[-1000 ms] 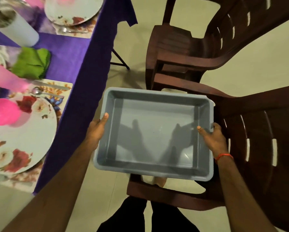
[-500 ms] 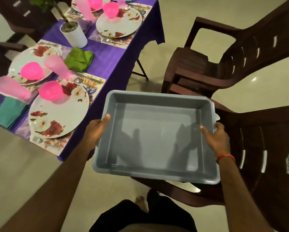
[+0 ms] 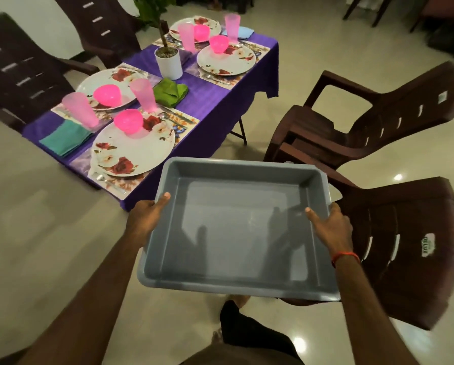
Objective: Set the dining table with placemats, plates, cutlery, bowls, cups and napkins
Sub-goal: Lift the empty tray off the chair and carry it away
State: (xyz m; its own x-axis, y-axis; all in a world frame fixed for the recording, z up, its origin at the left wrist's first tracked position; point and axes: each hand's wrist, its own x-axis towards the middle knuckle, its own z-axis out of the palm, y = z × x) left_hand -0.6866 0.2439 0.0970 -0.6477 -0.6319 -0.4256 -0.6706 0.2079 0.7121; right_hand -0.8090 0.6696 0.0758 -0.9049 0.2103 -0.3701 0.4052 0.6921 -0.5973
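1. Where the table (image 3: 210, 101) is laid at eleven o'clock, its long axis is run toward one o'clock.
2. The grey tub (image 3: 236, 233) is held centrally, long axis nine-to-three.
3. Its side rims are gripped by left hand (image 3: 144, 219) and right hand (image 3: 331, 225); fingers underneath are hidden.

We see a purple-clothed table (image 3: 215, 101) bearing four floral placemats (image 3: 180, 119), two towards each end. Between the pairs stands a white plant pot (image 3: 168, 63), with a green napkin (image 3: 170, 92) just beside it. A teal napkin (image 3: 65, 137) lies at the near end and a pale blue napkin (image 3: 245, 32) at the far one, each beside a placemat.
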